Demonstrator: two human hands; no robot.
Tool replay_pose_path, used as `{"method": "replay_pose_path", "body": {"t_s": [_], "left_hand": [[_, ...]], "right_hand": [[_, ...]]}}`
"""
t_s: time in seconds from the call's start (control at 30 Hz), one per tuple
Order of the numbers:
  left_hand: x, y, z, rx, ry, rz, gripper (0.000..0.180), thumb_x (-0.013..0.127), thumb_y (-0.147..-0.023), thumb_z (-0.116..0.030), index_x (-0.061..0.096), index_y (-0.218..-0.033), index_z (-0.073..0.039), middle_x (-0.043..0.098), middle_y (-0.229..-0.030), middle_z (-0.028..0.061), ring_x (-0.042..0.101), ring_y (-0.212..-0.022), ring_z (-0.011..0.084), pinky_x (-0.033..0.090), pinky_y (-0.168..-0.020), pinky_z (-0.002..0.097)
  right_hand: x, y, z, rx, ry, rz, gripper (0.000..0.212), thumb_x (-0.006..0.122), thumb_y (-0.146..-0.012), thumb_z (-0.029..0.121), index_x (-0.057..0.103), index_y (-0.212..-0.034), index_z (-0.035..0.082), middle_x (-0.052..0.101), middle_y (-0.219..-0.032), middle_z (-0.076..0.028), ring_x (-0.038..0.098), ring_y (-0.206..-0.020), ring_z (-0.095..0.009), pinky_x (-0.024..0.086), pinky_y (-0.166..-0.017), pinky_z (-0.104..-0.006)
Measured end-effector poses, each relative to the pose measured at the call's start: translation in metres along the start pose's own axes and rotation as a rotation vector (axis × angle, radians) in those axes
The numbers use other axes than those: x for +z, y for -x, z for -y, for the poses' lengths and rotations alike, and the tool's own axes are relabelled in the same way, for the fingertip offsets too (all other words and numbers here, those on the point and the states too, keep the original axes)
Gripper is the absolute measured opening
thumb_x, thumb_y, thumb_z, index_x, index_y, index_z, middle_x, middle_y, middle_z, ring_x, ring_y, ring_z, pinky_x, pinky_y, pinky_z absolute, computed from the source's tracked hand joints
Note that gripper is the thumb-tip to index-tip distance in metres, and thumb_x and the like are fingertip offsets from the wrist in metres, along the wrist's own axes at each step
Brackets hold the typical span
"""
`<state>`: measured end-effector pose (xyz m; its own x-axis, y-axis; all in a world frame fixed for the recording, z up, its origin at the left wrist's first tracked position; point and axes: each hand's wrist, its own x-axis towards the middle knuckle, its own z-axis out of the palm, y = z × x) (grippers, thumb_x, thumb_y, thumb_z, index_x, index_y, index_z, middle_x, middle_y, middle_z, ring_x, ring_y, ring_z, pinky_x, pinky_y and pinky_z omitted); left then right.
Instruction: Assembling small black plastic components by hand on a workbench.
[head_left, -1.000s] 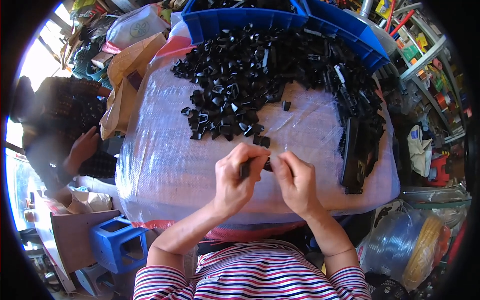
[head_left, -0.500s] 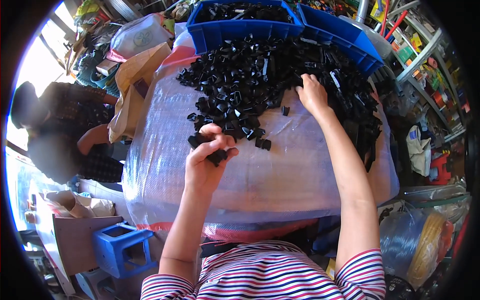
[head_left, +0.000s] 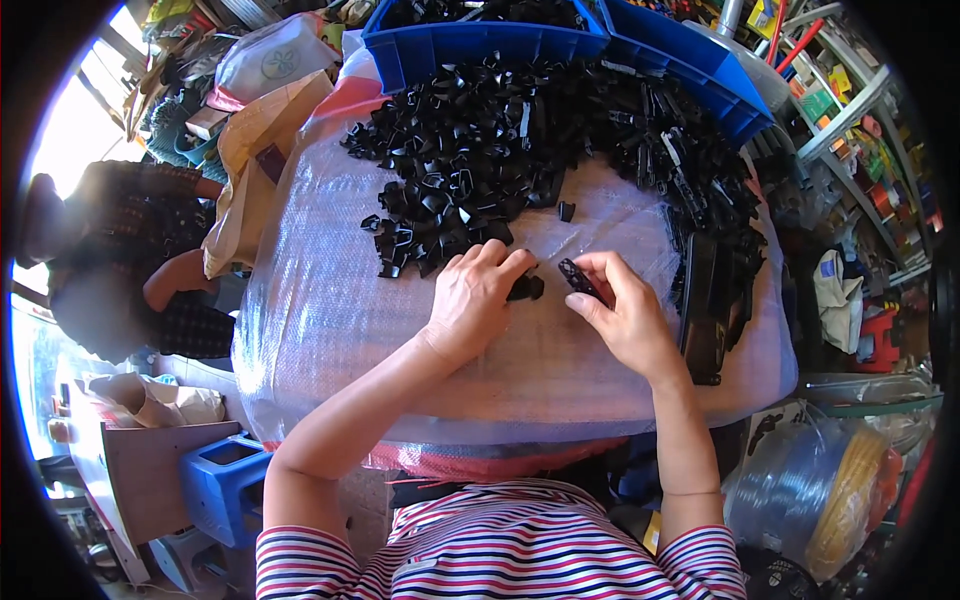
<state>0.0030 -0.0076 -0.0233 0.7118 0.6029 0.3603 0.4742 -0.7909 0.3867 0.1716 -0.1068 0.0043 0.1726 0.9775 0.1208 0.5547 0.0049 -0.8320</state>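
Observation:
My left hand [head_left: 474, 303] is palm down over the covered work surface [head_left: 400, 370], its fingers curled. A small black plastic piece [head_left: 526, 288] shows at its fingertips; the palm side is hidden. Just to the right, my right hand [head_left: 630, 316] pinches a short black plastic strip [head_left: 582, 280] between thumb and fingers, pointing toward the left hand. Beyond both hands spreads a heap of black plastic pieces [head_left: 455, 160], small curved clips at left and longer strips at right. One loose black piece [head_left: 566, 211] lies apart from the heap.
Two blue bins [head_left: 480, 52] stand along the far edge, one filled with black parts. A long black part [head_left: 705, 310] lies right of my right hand. Another person [head_left: 130, 260] is at the left by brown paper [head_left: 245, 150]. A blue stool [head_left: 222, 490] stands lower left.
My left hand has turned palm down and moved right, near the middle. My right hand has drawn back from the heap toward me and now holds a black plastic strip.

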Motion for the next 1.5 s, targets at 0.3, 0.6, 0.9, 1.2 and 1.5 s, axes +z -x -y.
{"method": "replay_pose_path", "body": {"t_s": [0.3,0.6,0.9,1.2,1.5], "left_hand": [[-0.031,0.004,-0.020,-0.128,0.575,-0.068,0.041,0.061,-0.068,0.010,0.053,-0.105,-0.006,0.057,-0.075,0.0064,0.057,-0.064,0.0138,0.045,-0.057,0.0249],[-0.016,0.018,-0.033,-0.755,1.738,-0.027,0.015,0.063,-0.081,-0.013,0.060,-0.091,-0.002,0.059,-0.075,0.0041,0.052,-0.061,0.0108,0.041,-0.055,0.0236],[-0.011,0.024,-0.026,-0.706,1.685,-0.116,0.017,0.064,-0.082,-0.018,0.063,-0.088,-0.002,0.059,-0.075,0.0049,0.054,-0.064,0.0113,0.042,-0.058,0.0226],[-0.010,0.022,-0.035,-0.599,1.495,-0.190,0.017,0.065,-0.081,-0.016,0.060,-0.085,0.000,0.061,-0.075,0.0060,0.054,-0.060,0.0115,0.042,-0.058,0.0231],[-0.014,0.022,-0.055,-0.462,1.141,-0.395,0.010,0.062,-0.083,-0.011,0.060,-0.085,-0.001,0.057,-0.071,0.0006,0.050,-0.062,0.0062,0.042,-0.056,0.0197]], "right_hand": [[0.010,0.007,0.024,-0.126,-0.212,0.029,0.035,0.070,-0.076,0.012,0.054,-0.105,0.001,0.056,-0.086,-0.004,0.053,-0.074,-0.009,0.045,-0.069,-0.0231],[0.027,0.015,0.026,-0.317,-0.093,-0.146,0.029,0.071,-0.074,0.012,0.056,-0.097,0.002,0.057,-0.087,-0.006,0.057,-0.072,-0.013,0.048,-0.064,-0.0242],[0.009,0.030,0.026,-0.134,-0.069,-0.056,0.023,0.053,-0.089,0.017,0.054,-0.104,-0.001,0.057,-0.087,-0.008,0.058,-0.076,-0.015,0.045,-0.069,-0.0238],[0.010,0.034,0.027,-0.081,-0.113,-0.056,0.018,0.056,-0.088,0.021,0.055,-0.092,0.003,0.050,-0.060,-0.005,0.048,-0.053,-0.012,0.039,-0.049,-0.0247],[0.038,0.027,0.036,-0.068,-0.162,-0.176,0.016,0.050,-0.091,0.016,0.050,-0.086,0.001,0.050,-0.065,-0.004,0.045,-0.059,-0.008,0.038,-0.053,-0.0241]]}}
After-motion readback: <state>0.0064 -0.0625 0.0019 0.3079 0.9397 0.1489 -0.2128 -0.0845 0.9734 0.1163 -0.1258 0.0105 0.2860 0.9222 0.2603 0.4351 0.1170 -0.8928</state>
